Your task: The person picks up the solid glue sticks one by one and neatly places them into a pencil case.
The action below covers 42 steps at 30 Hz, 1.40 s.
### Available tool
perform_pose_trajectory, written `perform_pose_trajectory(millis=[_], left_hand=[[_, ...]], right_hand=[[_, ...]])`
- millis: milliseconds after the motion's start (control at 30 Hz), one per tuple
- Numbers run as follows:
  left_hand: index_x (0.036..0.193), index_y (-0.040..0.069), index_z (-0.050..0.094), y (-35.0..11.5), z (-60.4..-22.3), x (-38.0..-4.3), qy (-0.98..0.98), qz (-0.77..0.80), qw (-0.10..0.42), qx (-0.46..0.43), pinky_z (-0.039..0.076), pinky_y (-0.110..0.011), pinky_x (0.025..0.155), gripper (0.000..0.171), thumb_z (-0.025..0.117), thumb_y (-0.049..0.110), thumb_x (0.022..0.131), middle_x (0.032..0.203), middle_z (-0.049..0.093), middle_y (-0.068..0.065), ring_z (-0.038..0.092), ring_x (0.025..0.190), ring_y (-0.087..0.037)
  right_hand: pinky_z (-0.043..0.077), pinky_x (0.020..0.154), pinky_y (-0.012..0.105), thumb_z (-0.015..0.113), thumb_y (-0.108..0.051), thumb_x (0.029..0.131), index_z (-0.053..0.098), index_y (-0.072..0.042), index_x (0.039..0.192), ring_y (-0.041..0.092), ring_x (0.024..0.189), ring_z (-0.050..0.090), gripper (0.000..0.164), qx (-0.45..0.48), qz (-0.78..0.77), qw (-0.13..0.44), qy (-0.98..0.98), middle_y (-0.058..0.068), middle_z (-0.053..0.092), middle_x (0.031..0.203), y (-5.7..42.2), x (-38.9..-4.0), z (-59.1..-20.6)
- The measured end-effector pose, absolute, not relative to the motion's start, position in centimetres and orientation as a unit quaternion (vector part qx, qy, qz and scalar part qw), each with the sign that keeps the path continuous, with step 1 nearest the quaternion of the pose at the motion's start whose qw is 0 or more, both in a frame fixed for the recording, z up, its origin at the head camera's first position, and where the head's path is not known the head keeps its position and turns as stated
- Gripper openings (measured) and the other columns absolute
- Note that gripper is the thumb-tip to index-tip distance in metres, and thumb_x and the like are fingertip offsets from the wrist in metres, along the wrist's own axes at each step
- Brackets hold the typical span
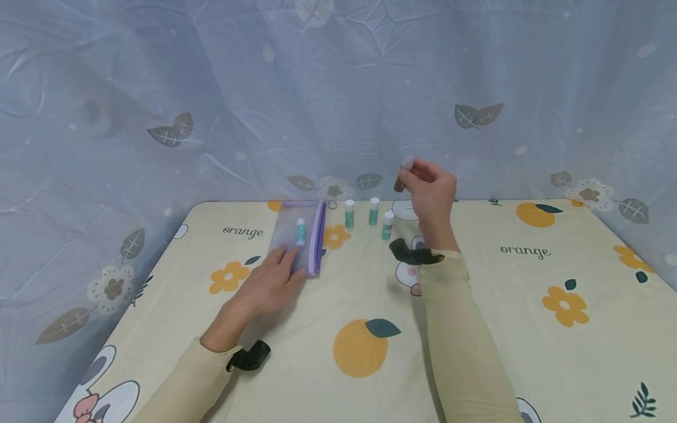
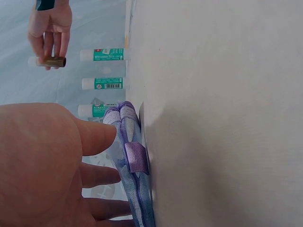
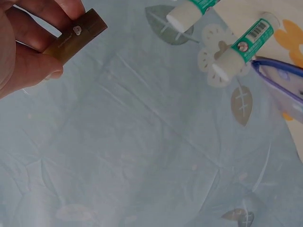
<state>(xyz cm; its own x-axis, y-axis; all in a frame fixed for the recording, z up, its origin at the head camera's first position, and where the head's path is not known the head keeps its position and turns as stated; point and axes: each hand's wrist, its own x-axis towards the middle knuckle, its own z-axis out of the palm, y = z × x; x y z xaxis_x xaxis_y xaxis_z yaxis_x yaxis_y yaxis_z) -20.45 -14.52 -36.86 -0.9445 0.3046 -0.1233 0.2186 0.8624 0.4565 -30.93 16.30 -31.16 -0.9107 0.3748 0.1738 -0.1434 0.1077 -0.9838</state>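
High above the back of the table, my right hand (image 1: 433, 188) pinches a small brown tube (image 3: 78, 35) with a whitish end, between thumb and fingers. My left hand (image 1: 272, 285) rests on the near part of a flat, see-through pouch (image 1: 285, 214) with a purple zip edge, fingers spread. A green glue stick (image 1: 301, 232) with a white cap shows at the pouch, just beyond the left fingertips; whether it lies in or on the pouch I cannot tell. Right of the pouch, three similar glue sticks stand upright: one (image 1: 349, 214), another (image 1: 374, 212) and a nearer one (image 1: 388, 226).
A cream tablecloth (image 1: 465, 329) printed with oranges and flowers covers the table. Behind its back edge hangs a grey-blue curtain (image 1: 338, 117) with leaf prints. A small ring (image 1: 332, 205) lies by the pouch's far corner.
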Motion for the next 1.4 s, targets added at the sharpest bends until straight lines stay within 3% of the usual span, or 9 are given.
perform_pose_trajectory(millis=[367,833,1400], left_hand=[[0.165,-0.004,0.027,-14.4,-37.1,-20.5,0.961,0.224,0.09,0.137,0.025,-0.066,0.128,0.065,0.042,0.031,0.113,0.172,0.018,-0.036,0.019,0.162,-0.052],[0.166,-0.004,0.027,-14.5,-37.3,-20.5,0.962,0.218,0.089,0.137,0.026,-0.066,0.128,0.064,0.042,0.03,0.113,0.172,0.017,-0.036,0.019,0.161,-0.052],[0.166,-0.003,0.027,-14.6,-37.5,-20.6,0.962,0.217,0.086,0.14,0.026,-0.066,0.128,0.065,0.042,0.031,0.113,0.172,0.017,-0.036,0.019,0.161,-0.052]], right_hand=[[0.058,0.101,0.03,0.075,-0.019,0.1,0.076,-0.015,0.129,0.015,0.108,0.071,0.03,-0.055,0.674,0.224,-0.702,0.006,0.076,0.12,16.2,-30.2,-29.8],[0.061,0.095,0.026,0.077,-0.012,0.098,0.076,-0.009,0.128,0.013,0.101,0.074,0.031,-0.047,0.688,0.22,-0.69,0.008,0.078,0.117,15.9,-30.5,-30.2],[0.058,0.105,0.034,0.076,-0.016,0.099,0.075,-0.014,0.131,0.018,0.111,0.073,0.032,-0.049,0.674,0.179,-0.715,0.009,0.077,0.124,13.4,-30.6,-30.9]])
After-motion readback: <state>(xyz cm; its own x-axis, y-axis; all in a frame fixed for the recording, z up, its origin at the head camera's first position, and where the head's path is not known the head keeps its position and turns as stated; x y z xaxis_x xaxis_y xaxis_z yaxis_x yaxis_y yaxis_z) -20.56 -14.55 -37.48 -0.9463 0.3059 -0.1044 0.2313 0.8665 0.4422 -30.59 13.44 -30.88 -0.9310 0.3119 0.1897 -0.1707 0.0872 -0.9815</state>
